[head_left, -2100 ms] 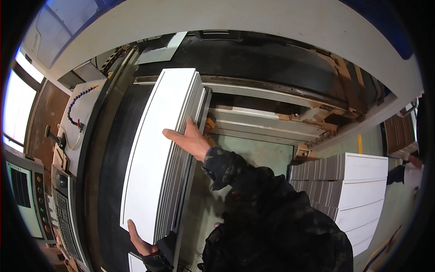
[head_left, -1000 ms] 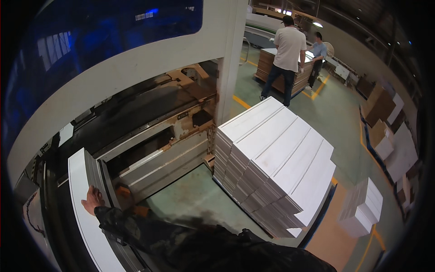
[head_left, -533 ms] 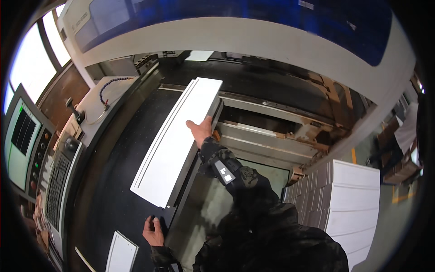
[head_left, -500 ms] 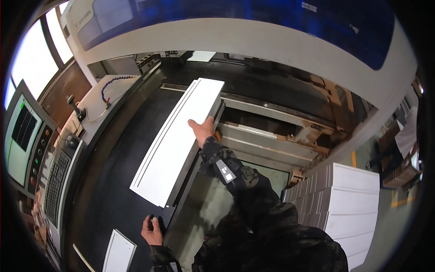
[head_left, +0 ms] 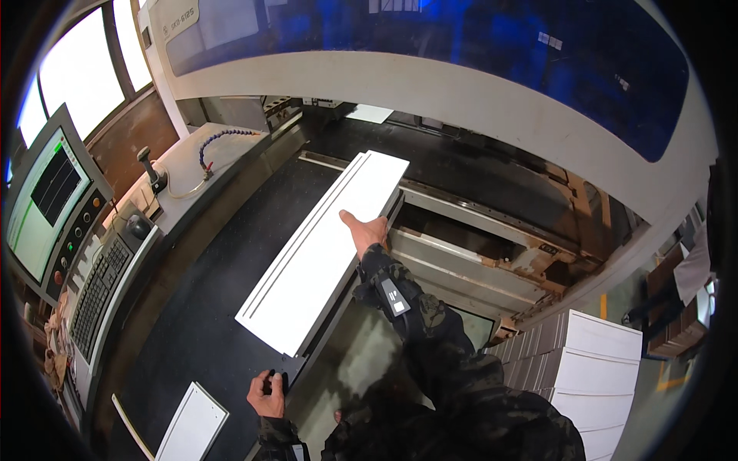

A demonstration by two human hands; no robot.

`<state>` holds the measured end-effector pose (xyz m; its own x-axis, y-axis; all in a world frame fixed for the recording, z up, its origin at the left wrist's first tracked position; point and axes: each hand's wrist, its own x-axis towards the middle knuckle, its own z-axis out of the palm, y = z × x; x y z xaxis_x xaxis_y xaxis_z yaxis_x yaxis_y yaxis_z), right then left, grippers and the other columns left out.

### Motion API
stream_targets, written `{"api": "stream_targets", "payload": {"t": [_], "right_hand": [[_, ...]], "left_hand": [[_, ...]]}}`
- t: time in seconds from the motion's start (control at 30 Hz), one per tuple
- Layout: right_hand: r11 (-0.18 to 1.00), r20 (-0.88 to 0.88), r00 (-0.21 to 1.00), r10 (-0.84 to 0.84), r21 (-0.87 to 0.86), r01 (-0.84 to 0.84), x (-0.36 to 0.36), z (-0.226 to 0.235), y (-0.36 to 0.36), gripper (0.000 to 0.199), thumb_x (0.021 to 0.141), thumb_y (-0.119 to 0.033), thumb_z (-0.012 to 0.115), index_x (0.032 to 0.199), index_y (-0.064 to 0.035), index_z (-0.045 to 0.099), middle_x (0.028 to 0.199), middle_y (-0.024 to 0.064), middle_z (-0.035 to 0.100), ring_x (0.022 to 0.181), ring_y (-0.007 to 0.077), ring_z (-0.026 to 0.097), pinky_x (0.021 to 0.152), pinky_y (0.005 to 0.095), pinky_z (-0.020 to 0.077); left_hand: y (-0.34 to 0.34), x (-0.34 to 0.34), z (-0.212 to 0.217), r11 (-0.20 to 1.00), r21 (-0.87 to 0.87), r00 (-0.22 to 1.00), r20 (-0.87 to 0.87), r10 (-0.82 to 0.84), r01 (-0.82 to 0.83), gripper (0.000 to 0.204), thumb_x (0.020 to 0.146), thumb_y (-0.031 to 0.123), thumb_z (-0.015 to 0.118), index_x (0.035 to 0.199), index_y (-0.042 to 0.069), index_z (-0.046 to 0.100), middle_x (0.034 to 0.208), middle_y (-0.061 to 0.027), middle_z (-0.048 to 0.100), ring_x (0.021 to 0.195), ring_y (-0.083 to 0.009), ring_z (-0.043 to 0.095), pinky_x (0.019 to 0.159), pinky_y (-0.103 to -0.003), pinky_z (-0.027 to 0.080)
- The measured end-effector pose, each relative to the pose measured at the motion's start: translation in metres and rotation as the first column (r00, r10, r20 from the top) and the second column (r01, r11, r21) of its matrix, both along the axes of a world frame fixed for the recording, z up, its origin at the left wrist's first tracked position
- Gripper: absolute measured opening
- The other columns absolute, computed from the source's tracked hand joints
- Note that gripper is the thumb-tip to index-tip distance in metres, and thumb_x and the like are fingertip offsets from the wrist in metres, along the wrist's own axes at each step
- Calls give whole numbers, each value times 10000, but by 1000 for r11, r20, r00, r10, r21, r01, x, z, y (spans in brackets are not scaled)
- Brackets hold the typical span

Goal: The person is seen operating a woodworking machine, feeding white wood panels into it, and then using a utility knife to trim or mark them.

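A long white panel (head_left: 327, 253) with thin dark grooves along its left edge lies slantwise on the black machine table (head_left: 200, 307). My right hand (head_left: 366, 233) grips its right long edge, the thumb on the top face and the other fingers out of sight down the side. Whether it is one board or a stack, I cannot tell. Just off the panel's near end, by the table's edge, my left hand (head_left: 267, 395) has its fingers loosely bent, thumb apart, with nothing visible in them. Left of that hand lies a smaller white board (head_left: 192, 422).
At left are a screen (head_left: 54, 200), a keyboard (head_left: 100, 288), a mouse (head_left: 138, 224) and a handheld scanner (head_left: 152, 170). The machine's blue-windowed hood (head_left: 430, 69) spans the far side. A stack of white panels (head_left: 596, 376) stands at right, with another person (head_left: 676, 280) beyond.
The whole view has shifted, with the scene now lower and farther right. My right hand keeps its place on the panel's edge; my left hand stays near the panel's end.
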<state>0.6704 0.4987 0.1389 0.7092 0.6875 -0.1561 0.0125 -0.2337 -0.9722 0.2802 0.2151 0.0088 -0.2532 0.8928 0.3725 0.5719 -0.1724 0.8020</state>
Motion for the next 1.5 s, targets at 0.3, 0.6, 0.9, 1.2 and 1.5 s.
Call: {"api": "stream_targets", "payload": {"t": [0.3,0.6,0.9,1.2,1.5], "right_hand": [[995,94,994,-61,89,53,16,-28,19,563,923,-311,924,1295,87,780,1269,236,825,1173,336,803,1059,430,614],[987,131,979,158,-35,-155,-16,-30,34,900,829,-629,948,1288,107,709,1267,263,783,1177,399,783,1017,508,634],[997,-8,999,-44,-66,43,22,-19,-1,1047,921,-474,884,1670,56,379,1690,313,453,1566,525,443,1280,592,430],[996,-39,998,52,-68,-55,25,-1,-9,1021,954,-412,850,1688,71,330,1732,322,403,1624,512,384,1313,590,400],[996,-55,998,35,-78,-39,19,4,-16,1049,952,-432,848,1711,53,310,1750,308,384,1626,509,383,1313,586,403]], "left_hand": [[7,3,4,996,-65,998,-15,-63,61,277,1041,208,820,1127,-53,791,920,-104,724,797,-185,653,739,-356,535],[0,-22,-24,999,-53,1000,-4,-10,9,220,1080,126,763,1162,-77,773,1018,-203,755,926,-301,723,890,-409,582],[45,139,69,937,-125,942,-29,-333,327,388,1087,185,794,1375,-62,721,1242,-242,773,1118,-385,744,1007,-486,595],[102,260,120,973,36,965,-142,-223,230,352,1087,191,797,1321,-62,727,1191,-240,770,1069,-383,734,971,-483,594],[116,269,125,978,163,976,-195,-96,129,322,1087,197,799,1267,-62,734,1141,-238,767,1020,-381,725,935,-481,593]]}}
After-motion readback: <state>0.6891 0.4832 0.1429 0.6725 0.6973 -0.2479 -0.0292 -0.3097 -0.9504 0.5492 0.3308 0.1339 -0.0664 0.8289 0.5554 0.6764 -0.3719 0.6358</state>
